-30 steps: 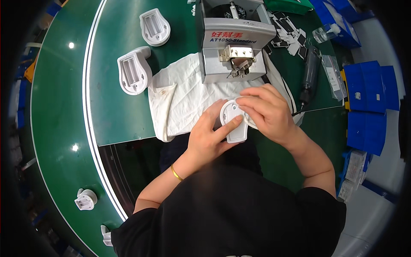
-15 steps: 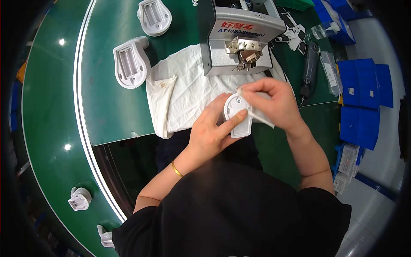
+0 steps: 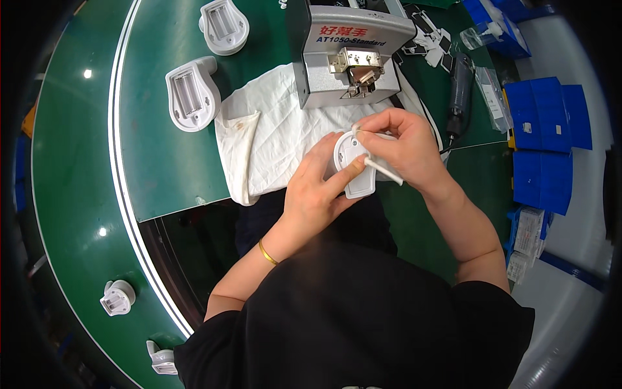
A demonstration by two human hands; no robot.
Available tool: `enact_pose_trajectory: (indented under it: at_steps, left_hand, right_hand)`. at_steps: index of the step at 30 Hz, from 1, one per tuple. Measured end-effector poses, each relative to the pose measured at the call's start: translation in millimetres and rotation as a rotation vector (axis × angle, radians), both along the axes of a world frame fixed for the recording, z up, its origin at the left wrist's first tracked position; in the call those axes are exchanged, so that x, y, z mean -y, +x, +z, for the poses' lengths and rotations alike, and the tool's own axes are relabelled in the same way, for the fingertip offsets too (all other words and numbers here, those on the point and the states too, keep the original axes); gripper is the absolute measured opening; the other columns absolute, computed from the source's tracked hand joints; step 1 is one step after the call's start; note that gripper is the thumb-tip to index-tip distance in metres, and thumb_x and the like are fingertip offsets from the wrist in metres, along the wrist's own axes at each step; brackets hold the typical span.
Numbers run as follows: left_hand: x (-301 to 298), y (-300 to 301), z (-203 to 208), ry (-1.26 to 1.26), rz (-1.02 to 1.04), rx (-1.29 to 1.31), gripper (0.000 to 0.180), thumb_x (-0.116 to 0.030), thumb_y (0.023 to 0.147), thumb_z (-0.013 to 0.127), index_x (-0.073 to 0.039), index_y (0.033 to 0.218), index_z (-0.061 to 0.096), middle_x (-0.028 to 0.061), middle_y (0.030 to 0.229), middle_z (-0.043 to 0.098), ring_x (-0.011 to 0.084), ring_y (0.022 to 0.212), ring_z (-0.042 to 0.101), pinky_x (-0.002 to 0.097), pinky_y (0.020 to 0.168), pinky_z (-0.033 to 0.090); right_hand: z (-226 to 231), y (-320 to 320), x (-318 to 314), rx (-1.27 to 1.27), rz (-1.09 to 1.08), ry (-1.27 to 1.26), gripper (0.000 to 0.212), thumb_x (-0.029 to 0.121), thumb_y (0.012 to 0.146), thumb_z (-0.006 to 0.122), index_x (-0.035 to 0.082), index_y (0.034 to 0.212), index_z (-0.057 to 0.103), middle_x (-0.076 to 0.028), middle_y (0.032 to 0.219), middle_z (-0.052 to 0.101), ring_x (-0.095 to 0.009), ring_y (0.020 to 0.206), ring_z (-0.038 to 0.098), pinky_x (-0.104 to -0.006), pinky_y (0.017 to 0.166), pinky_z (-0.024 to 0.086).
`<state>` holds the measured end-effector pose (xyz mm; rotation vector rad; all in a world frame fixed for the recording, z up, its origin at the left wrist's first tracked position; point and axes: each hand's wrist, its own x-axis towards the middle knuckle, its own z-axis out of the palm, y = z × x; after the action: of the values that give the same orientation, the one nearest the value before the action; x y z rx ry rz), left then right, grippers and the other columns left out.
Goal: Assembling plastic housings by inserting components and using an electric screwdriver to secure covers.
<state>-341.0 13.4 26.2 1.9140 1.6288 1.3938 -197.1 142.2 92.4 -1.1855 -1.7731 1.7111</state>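
Observation:
My left hand (image 3: 313,194) is closed around a white plastic housing (image 3: 358,186), with a rounded end and a narrower straight end. Its thumb lies across the housing's face, which has a raised rim and a small round hole. My right hand (image 3: 407,144) pinches a thin, soft-looking white strip at the rim of the rounded end. A length of the white strip (image 3: 387,172) trails from beside the left thumb, under the right hand. How the strip runs behind the right fingers is hidden.
A white cloth (image 3: 275,136) lies ahead, under a grey bench machine (image 3: 350,71). Two white housings with battery bays, one nearer (image 3: 192,94) and one farther (image 3: 224,27), stand at left. A dark electric screwdriver (image 3: 460,94) and blue bins (image 3: 541,113) are at right.
The view has shifted a little, moving the bench things left and up. The right hand stays pinched at the rim, with its fingers curled more; the strip's loose length lies closer to the left thumb.

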Motion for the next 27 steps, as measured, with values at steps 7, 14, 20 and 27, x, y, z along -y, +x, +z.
enact_pose_trajectory:
  at_steps: [7,14,20,27]
  left_hand:
    - [1,0,-3,-0.002,-0.005,0.01,0.072,-0.007,0.053,0.085,-0.018,0.123,0.067,0.0202,0.137,0.051,0.0391,0.122,0.055,0.0431,0.096,0.051]
    - [0,1,0,-0.003,-0.019,0.033,0.072,-0.006,0.054,0.085,-0.017,0.123,0.067,0.0204,0.136,0.052,0.0405,0.123,0.054,0.0439,0.096,0.051]
    - [-1,-2,-2,0.007,-0.032,0.054,0.07,-0.005,0.057,0.084,-0.018,0.123,0.067,0.02,0.136,0.053,0.04,0.122,0.055,0.0433,0.096,0.052]
    - [0,-2,3,-0.005,-0.021,0.045,0.068,-0.005,0.059,0.085,-0.017,0.123,0.066,0.0194,0.135,0.054,0.0388,0.121,0.056,0.0415,0.096,0.052]
  right_hand:
    - [-9,-13,14,0.008,-0.119,0.145,0.013,0.007,0.078,0.071,-0.002,0.085,0.065,-0.007,0.084,0.068,-0.011,0.08,0.062,-0.0268,0.074,0.05]
    - [-5,-21,2,0.014,-0.217,-0.157,0.012,0.005,0.085,0.069,0.0,0.092,0.061,-0.009,0.091,0.068,-0.012,0.081,0.064,-0.026,0.073,0.051]
    - [7,-5,-8,-0.068,-0.116,-0.426,0.015,0.007,0.085,0.071,-0.002,0.094,0.063,-0.01,0.095,0.069,-0.015,0.084,0.066,-0.0272,0.077,0.053]
    - [-19,-3,-21,-0.11,-0.175,-0.294,0.015,0.006,0.088,0.071,-0.002,0.099,0.064,-0.005,0.094,0.068,-0.01,0.084,0.064,-0.0242,0.075,0.051]
